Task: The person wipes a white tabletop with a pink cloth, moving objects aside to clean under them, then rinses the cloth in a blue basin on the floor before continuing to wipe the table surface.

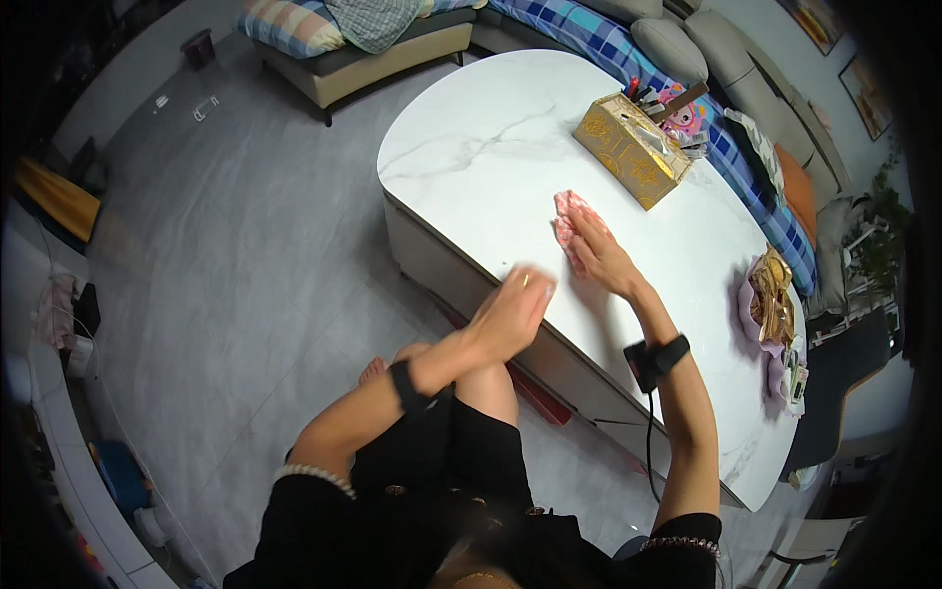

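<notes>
My right hand [600,250] lies over a folded pink-and-white patterned cloth [563,232], holding it against the white marble-look tabletop [471,199]. Parts of the cloth show past the fingers on the left side. Above the table's near edge, my left hand [519,305] is blurred by motion, its fingers curled. Whether anything is inside it is hidden. A ring shows on one of its fingers. A small dark speck [505,263] lies on the tabletop just left of that hand.
A gold-patterned tissue box [633,151] with pens beside it stands at the back. Lilac scalloped dishes [749,305] holding gold packets sit at the right end. A cable [650,442] hangs from my right wrist's black device [644,367]. Beyond is a sofa [673,48].
</notes>
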`<action>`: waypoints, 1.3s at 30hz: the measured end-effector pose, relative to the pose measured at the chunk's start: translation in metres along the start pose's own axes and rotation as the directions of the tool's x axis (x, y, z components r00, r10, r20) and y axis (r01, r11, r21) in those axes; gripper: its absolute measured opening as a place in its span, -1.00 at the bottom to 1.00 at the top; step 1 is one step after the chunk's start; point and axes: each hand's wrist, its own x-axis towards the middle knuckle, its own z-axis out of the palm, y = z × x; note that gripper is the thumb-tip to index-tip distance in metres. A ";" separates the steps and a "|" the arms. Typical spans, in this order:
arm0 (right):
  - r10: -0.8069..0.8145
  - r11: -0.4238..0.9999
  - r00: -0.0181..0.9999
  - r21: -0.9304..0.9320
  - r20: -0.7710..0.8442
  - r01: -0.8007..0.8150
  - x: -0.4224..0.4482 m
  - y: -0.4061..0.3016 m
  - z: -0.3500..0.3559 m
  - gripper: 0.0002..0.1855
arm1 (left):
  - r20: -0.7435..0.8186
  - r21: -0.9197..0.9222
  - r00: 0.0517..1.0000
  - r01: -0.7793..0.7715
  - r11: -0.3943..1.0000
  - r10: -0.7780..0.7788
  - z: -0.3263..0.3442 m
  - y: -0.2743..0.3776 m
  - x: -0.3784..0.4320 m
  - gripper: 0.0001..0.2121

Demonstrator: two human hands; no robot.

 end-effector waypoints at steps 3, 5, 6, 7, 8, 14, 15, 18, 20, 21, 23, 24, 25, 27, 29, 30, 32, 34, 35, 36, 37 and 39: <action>0.193 0.864 0.974 0.491 -0.117 -0.113 -0.043 -0.049 -0.034 -0.40 | 0.350 -0.117 0.890 0.353 0.928 -0.294 -0.058 0.025 -0.047 -0.81; 0.266 0.629 0.928 0.776 -0.260 0.037 -0.058 -0.089 -0.041 -0.36 | 0.135 -0.587 0.820 0.518 0.622 -0.556 -0.079 0.034 -0.046 -0.76; 0.226 0.624 0.911 0.770 -0.345 0.136 -0.057 -0.102 -0.040 -0.34 | 0.075 -0.714 0.851 0.410 0.568 -0.520 -0.075 0.030 -0.034 -0.67; 0.160 0.596 0.910 0.772 -0.383 0.221 -0.050 -0.104 -0.031 -0.37 | 0.011 -0.822 0.877 0.282 0.496 -0.480 -0.063 0.020 -0.012 -0.58; 0.080 0.539 0.908 0.784 -0.411 0.307 -0.037 -0.114 -0.016 -0.39 | 0.056 -0.880 0.841 0.295 0.371 -0.537 -0.047 0.013 0.007 -0.52; 0.151 0.872 0.874 0.478 -0.461 0.102 -0.012 -0.161 0.017 -0.39 | 0.081 -0.976 0.954 0.134 0.170 -0.288 0.000 0.031 0.038 -0.40; 0.091 0.915 0.869 0.386 -0.486 0.120 -0.015 -0.164 0.013 -0.40 | 0.054 -0.979 0.966 0.100 0.175 -0.254 -0.001 0.036 0.040 -0.40; 0.035 0.974 0.853 0.209 -0.521 0.087 -0.022 -0.174 0.008 -0.41 | 0.002 -0.985 0.983 0.033 0.167 -0.184 -0.005 0.044 0.040 -0.39; -0.076 0.997 0.842 -0.017 -0.533 0.080 -0.024 -0.182 0.008 -0.41 | 0.062 -0.992 0.979 0.083 0.100 -0.195 -0.005 0.038 0.040 -0.38; -0.087 0.995 0.849 0.000 -0.521 0.102 -0.024 -0.184 0.007 -0.41 | 0.119 -0.990 0.970 0.132 0.046 -0.212 -0.004 0.036 0.038 -0.38; -0.112 0.988 0.861 0.036 -0.497 0.149 -0.019 -0.188 0.004 -0.41 | 0.164 -0.985 0.959 0.172 0.015 -0.230 -0.008 0.031 0.036 -0.35; -0.106 0.985 0.864 0.069 -0.492 0.160 -0.018 -0.191 0.001 -0.41 | 0.155 -0.986 0.962 0.164 0.025 -0.223 -0.013 0.034 0.039 -0.34; -0.118 0.982 0.861 0.070 -0.494 0.175 -0.016 -0.192 -0.002 -0.41 | 0.145 -0.988 0.965 0.154 0.027 -0.220 -0.019 0.039 0.040 -0.33; -0.140 0.973 0.857 0.090 -0.496 0.211 -0.012 -0.193 -0.004 -0.41 | 0.132 -0.989 0.967 0.143 0.035 -0.218 -0.031 0.050 0.040 -0.31; -0.172 0.968 0.861 0.080 -0.480 0.238 -0.011 -0.197 -0.008 -0.42 | 0.166 -0.986 0.955 0.167 -0.016 -0.245 -0.039 0.048 0.040 -0.31; -0.193 0.964 0.862 0.073 -0.469 0.255 -0.010 -0.200 -0.010 -0.42 | 0.166 -0.986 0.953 0.167 -0.016 -0.254 -0.041 0.047 0.040 -0.32; -0.203 0.962 0.870 0.076 -0.448 0.264 -0.007 -0.203 -0.009 -0.42 | 0.112 -0.988 0.960 0.136 0.079 -0.257 -0.041 0.046 0.040 -0.32; -0.214 0.961 0.871 0.066 -0.442 0.270 -0.005 -0.205 -0.010 -0.42 | 0.127 -0.990 0.959 0.138 0.028 -0.254 -0.042 0.041 0.039 -0.33; -0.221 0.960 0.868 0.058 -0.445 0.274 -0.004 -0.206 -0.010 -0.42 | 0.135 -0.990 0.958 0.140 0.003 -0.252 -0.043 0.039 0.039 -0.33; -0.224 0.960 0.866 0.050 -0.446 0.274 -0.003 -0.205 -0.010 -0.42 | 0.127 -0.991 0.961 0.132 0.005 -0.245 -0.043 0.040 0.040 -0.33; -0.230 0.962 0.867 0.034 -0.443 0.272 -0.002 -0.205 -0.011 -0.42 | 0.120 -0.992 0.964 0.125 0.006 -0.239 -0.045 0.042 0.041 -0.34; -0.244 0.962 0.866 0.003 -0.435 0.272 0.001 -0.207 -0.011 -0.43 | 0.125 -0.992 0.965 0.119 -0.038 -0.229 -0.047 0.043 0.042 -0.35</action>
